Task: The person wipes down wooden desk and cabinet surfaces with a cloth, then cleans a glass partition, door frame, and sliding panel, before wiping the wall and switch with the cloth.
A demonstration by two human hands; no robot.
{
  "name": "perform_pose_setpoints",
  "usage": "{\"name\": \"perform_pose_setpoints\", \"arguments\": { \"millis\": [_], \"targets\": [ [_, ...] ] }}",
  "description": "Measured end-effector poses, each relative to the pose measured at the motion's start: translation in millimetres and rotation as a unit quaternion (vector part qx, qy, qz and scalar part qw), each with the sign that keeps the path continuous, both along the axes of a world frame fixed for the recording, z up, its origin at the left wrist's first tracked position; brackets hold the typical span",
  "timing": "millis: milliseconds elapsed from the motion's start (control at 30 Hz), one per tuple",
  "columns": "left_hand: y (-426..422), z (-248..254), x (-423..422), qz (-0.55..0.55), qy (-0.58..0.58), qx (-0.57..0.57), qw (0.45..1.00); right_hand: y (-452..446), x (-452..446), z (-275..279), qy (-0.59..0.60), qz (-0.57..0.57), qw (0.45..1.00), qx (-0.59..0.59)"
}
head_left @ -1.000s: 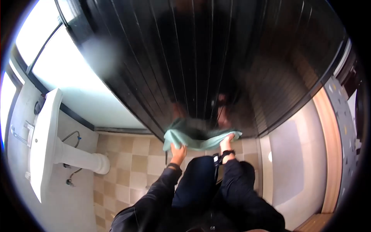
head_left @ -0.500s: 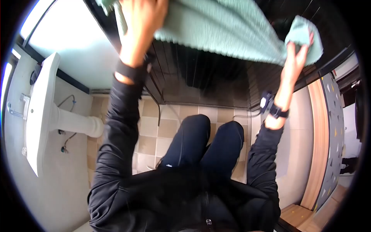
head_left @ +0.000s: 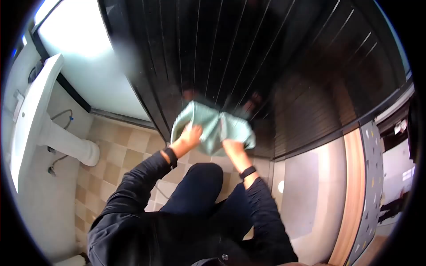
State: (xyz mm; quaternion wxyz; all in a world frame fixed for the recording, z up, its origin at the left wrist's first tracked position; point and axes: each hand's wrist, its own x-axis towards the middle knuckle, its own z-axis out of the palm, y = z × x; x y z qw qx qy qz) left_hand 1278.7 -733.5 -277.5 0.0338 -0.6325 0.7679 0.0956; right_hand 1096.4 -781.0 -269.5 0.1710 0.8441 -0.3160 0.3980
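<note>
A light green towel (head_left: pixel 211 122) hangs bunched between my two hands, in front of a glossy black panel (head_left: pixel 213 53) with thin vertical grooves. My left hand (head_left: pixel 191 136) is closed on the towel's left part, its fingers curled into the cloth. On the right, folds of the towel hide most of the fingers of my right hand (head_left: pixel 233 146), which grips the cloth from below. Both hands are close together above my knees, and the panel shows dim reflections of them.
At left a white pedestal sink (head_left: pixel 40 111) stands by the wall, with hoses (head_left: pixel 66 117) beneath it. A frosted glass pane (head_left: pixel 84 57) is behind it. Beige and brown tiles (head_left: pixel 115 146) cover the floor. A wooden ledge (head_left: pixel 350 186) runs along the right.
The towel was stretched wide and high between my hands. Both hands have come down and inward, and the cloth is now gathered. My view has shifted, showing more of the black panel.
</note>
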Motion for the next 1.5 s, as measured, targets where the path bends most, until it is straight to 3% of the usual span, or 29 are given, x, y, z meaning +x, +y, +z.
{"name": "perform_pose_setpoints", "arguments": {
  "millis": [67, 100, 133, 167, 300, 333, 367, 400, 500, 533, 567, 633, 667, 700, 733, 767, 800, 867, 933, 1000, 1067, 1133, 1167, 1233, 1300, 1333, 1367, 1400, 1500],
  "targets": [
    [15.9, 12.7, -13.6, -0.121, -0.054, -0.116, 0.984, 25.4, -5.2, -30.3, 0.292, -0.176, 0.937, 0.075],
    [18.7, -30.6, -7.9, -0.136, -0.008, -0.207, 0.969, 28.0, -6.5, -47.5, 0.302, -0.175, 0.933, 0.087],
    [15.6, -71.7, -0.6, -0.152, 0.037, -0.298, 0.942, 23.1, -7.6, -61.4, 0.311, -0.175, 0.929, 0.099],
    [21.7, -69.2, -2.4, -0.137, 0.003, -0.302, 0.943, 21.4, -13.6, -59.7, 0.202, -0.087, 0.972, 0.079],
    [7.0, -60.2, 8.9, -0.087, 0.092, -0.191, 0.973, 21.2, -27.6, -29.4, 0.111, -0.014, 0.974, 0.199],
    [1.3, -52.8, 11.8, -0.103, 0.054, -0.24, 0.964, 18.8, -28.5, -8.6, 0.098, -0.006, 0.977, 0.188],
    [-5.5, -30.9, 8.6, -0.079, 0.072, -0.267, 0.958, 17.2, -26.2, 27.9, 0.161, -0.044, 0.975, 0.145],
    [-9.3, -4.5, 3.3, -0.026, 0.033, -0.182, 0.982, 8.6, -27.7, 41.1, 0.126, -0.038, 0.989, 0.073],
    [-18.6, 145.0, -16.6, -0.01, -0.121, -0.127, 0.985, 7.6, -14.1, 160.9, 0.093, -0.162, 0.971, 0.15],
    [-24.4, 178.2, -13.1, -0.051, -0.108, -0.34, 0.933, 1.1, -13.8, 198.3, 0.046, -0.126, 0.991, -0.012],
    [-30.5, 211.9, -9.5, -0.069, -0.095, -0.54, 0.833, 4.4, -11.1, 238.6, 0.033, -0.13, 0.991, 0.023],
    [-38.4, 268.4, 4.0, -0.032, -0.054, -0.593, 0.803, 13.4, -1.4, 315.1, -0.024, -0.122, 0.992, 0.033],
    [-48.8, 293.4, 4.8, 0.016, -0.016, -0.599, 0.801, 6.5, -0.4, 340.0, -0.063, -0.078, 0.991, -0.087],
    [-36.8, 321.1, -0.4, 0.014, -0.119, -0.569, 0.814, 8.8, -0.6, 358.8, -0.058, -0.09, 0.992, -0.059],
    [-47.4, 320.0, 15.4, -0.048, -0.112, -0.632, 0.765, 4.8, -2.0, 367.3, -0.061, -0.069, 0.994, -0.054],
    [-50.7, 318.0, 24.4, -0.131, -0.088, -0.699, 0.697, 7.0, 1.1, 368.7, -0.066, -0.073, 0.992, -0.079],
    [-52.1, 310.6, 25.6, -0.102, -0.064, -0.649, 0.751, 16.7, 4.9, 368.7, -0.043, -0.114, 0.992, 0.013],
    [-46.0, 298.1, 22.2, -0.158, -0.072, -0.724, 0.668, 16.3, 9.9, 335.7, -0.119, -0.062, 0.99, -0.045],
    [-36.1, 259.0, 12.6, -0.079, -0.086, -0.651, 0.75, 10.5, 15.3, 297.6, -0.131, -0.073, 0.987, -0.061],
    [-20.3, 218.9, -3.6, -0.09, -0.021, -0.616, 0.782, 24.1, 8.8, 259.4, -0.061, -0.066, 0.977, 0.195],
    [-18.8, 153.2, -1.0, -0.012, -0.051, -0.46, 0.886, 23.8, 6.7, 204.0, -0.002, -0.08, 0.921, 0.38],
    [-16.3, 66.6, 3.7, -0.01, -0.033, -0.368, 0.929, 24.3, 4.3, 116.9, -0.04, -0.068, 0.954, 0.289],
    [-5.2, 31.8, 2.3, -0.02, -0.064, -0.314, 0.947, 43.8, -1.3, 134.2, -0.023, -0.053, 0.93, 0.364],
    [9.3, -40.6, 4.3, -0.052, -0.189, -0.147, 0.969, 41.5, -11.5, 29.0, -0.034, -0.007, 0.975, 0.218],
    [0.0, -0.7, 6.4, -0.042, -0.125, -0.021, 0.991, 27.0, -2.9, 6.6, 0.154, -0.053, 0.937, 0.308],
    [3.7, 3.6, 11.1, -0.032, -0.06, -0.098, 0.993, 28.1, 4.4, 28.8, 0.2, -0.09, 0.91, 0.352],
    [-12.4, -35.4, 19.9, -0.076, 0.032, -0.34, 0.937, 22.4, 3.1, 37.0, 0.153, -0.075, 0.955, 0.244],
    [4.2, 10.1, 20.4, -0.013, -0.013, -0.212, 0.977, 21.8, 4.1, 36.9, 0.093, -0.063, 0.984, 0.139],
    [-7.3, 123.1, 53.8, 0.048, -0.028, -0.482, 0.874, -5.4, 19.4, 110.3, 0.029, -0.074, 0.991, 0.108]
  ]
}}
